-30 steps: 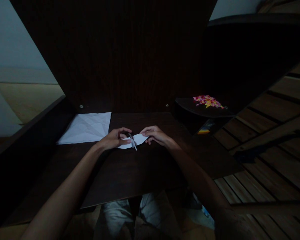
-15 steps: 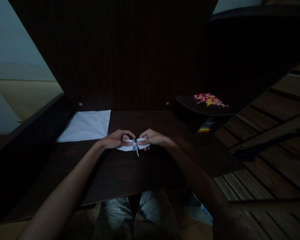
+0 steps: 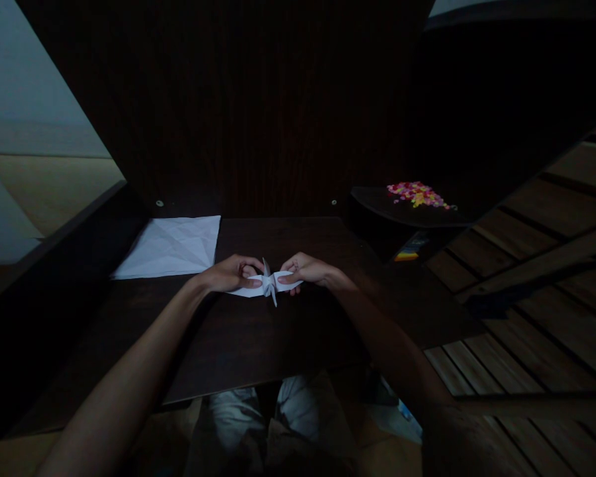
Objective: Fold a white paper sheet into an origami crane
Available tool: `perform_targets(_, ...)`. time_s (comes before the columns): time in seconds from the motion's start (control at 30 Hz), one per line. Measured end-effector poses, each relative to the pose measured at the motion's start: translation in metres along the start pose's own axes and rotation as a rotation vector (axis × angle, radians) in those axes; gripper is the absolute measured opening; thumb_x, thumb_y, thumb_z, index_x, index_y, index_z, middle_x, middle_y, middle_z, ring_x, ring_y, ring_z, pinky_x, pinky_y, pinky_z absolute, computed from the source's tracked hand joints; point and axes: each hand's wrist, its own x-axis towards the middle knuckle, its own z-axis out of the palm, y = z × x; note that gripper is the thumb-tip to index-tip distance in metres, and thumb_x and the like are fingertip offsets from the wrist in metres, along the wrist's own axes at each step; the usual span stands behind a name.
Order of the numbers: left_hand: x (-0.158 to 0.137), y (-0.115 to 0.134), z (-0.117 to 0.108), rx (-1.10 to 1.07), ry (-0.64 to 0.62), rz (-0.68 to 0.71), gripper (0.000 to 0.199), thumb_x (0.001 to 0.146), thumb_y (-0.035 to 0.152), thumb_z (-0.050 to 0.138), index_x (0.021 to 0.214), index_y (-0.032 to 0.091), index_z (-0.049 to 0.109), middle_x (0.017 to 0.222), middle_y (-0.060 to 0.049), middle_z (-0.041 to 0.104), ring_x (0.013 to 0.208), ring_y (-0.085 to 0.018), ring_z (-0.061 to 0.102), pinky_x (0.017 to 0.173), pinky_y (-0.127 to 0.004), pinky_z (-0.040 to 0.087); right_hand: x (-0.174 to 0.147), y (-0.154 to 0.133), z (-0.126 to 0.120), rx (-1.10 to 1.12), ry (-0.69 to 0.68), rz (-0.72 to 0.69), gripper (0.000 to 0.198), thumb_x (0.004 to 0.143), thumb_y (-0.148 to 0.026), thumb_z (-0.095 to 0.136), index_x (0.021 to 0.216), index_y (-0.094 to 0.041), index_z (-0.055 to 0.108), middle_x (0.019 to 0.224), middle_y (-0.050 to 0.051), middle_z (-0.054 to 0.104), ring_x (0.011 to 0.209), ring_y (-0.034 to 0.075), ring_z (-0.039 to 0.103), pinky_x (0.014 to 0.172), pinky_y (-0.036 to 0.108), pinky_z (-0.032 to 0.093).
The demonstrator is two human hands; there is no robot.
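A white folded paper crane [image 3: 269, 285] is held over the dark desk, its two wings stretched out sideways. My left hand [image 3: 236, 273] pinches the left wing, thumb on top and fingers behind. On the other side, my right hand [image 3: 300, 270] grips the right wing the same way. Between the hands, one thin point of the crane rises toward the back and another hangs toward me. Fingers partly cover both wings.
Creased white paper sheets [image 3: 176, 246] lie at the desk's back left. A curved side shelf [image 3: 377, 204] on the right carries a heap of small colourful pieces [image 3: 420, 195]. A tall dark panel [image 3: 278, 119] closes the back; a low side wall [image 3: 69, 232] edges the left.
My hands have drawn slightly apart, spreading the crane's wings. Its back point now shows clear above the body, and the fingers of both hands have shifted a little.
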Motion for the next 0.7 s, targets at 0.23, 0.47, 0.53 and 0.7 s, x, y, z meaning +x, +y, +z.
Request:
perform_targets(0.23,0.0,-0.0003,-0.0026,0.039,-0.024,-0.067,0.036,0.067,0.026,0.07,0.098,0.011,0.061,0.06,0.004,0.058,0.05,-0.007,0.047,0.049,-0.017,0.03,0.0001,-0.0003,-0.0024,0.013,0.008,0.03,0.027,0.06,-0.027,0.079,0.074,-0.009,0.066,0.058,0.002,0.066,0.046,0.01,0.061,0.042,0.016,0.045)
perform_targets(0.47,0.0019,-0.0032,-0.0031,0.03,-0.003,-0.108,0.039,0.066,0.027,0.072,0.099,0.012,0.059,0.06,0.004,0.059,0.052,-0.008,0.049,0.049,-0.019,0.032,-0.0003,-0.0012,-0.004,0.013,0.007,0.064,0.024,0.06,-0.025,0.079,0.073,-0.009,0.066,0.058,0.003,0.067,0.047,0.01,0.062,0.042,0.016,0.045)
perform_targets(0.53,0.002,-0.0035,-0.0034,0.033,-0.001,-0.109,0.038,0.066,0.026,0.072,0.099,0.012,0.059,0.062,0.003,0.061,0.053,-0.008,0.05,0.049,-0.019,0.032,0.0,-0.0009,-0.0047,0.016,0.008,0.069,0.023,0.061,-0.024,0.079,0.073,-0.009,0.067,0.058,0.003,0.067,0.048,0.01,0.062,0.042,0.016,0.045)
perform_targets(0.7,0.0019,-0.0033,-0.0027,0.017,0.006,-0.103,0.04,0.067,0.025,0.071,0.101,0.012,0.056,0.063,0.003,0.062,0.053,-0.008,0.052,0.05,-0.019,0.033,-0.0002,-0.0003,-0.006,0.012,0.007,0.074,0.022,0.062,-0.024,0.079,0.071,-0.008,0.065,0.058,0.003,0.067,0.047,0.01,0.061,0.041,0.015,0.044)
